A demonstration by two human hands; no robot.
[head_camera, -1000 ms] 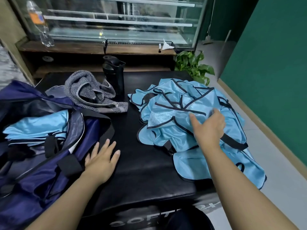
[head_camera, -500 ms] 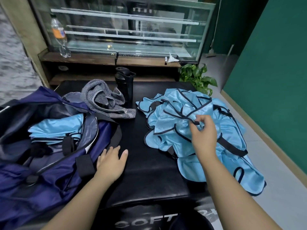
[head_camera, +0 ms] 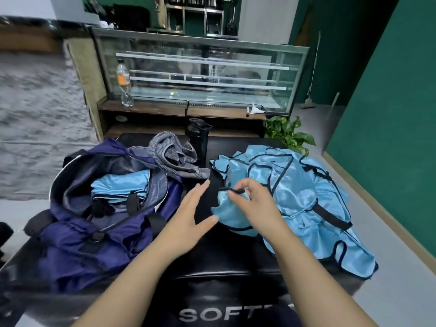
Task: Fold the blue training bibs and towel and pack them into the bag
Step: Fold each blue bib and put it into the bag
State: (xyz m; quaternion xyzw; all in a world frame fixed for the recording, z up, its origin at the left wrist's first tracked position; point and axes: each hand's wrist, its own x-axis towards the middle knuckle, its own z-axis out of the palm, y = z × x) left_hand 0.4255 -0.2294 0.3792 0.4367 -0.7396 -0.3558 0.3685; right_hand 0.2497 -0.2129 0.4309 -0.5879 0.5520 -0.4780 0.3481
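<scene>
Blue bibs (head_camera: pixel 306 197) heap at 3 o'clock, their number unclear; folded ones fill the bag (head_camera: pixel 94 232) at 9 o'clock. The right hand (head_camera: pixel 254 204) pinches a dark bib edge. The left hand (head_camera: pixel 188 223), earlier flat, has lifted with fingers spread. The towel (head_camera: pixel 172 156) lies at 12.

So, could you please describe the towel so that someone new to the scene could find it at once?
Start at the black padded table in front of the glass display case. Toward its far edge, between the open navy bag and the black bottle, lies the towel. It is the only grey, ribbed, crumpled cloth; the bibs are shiny light blue.
</scene>
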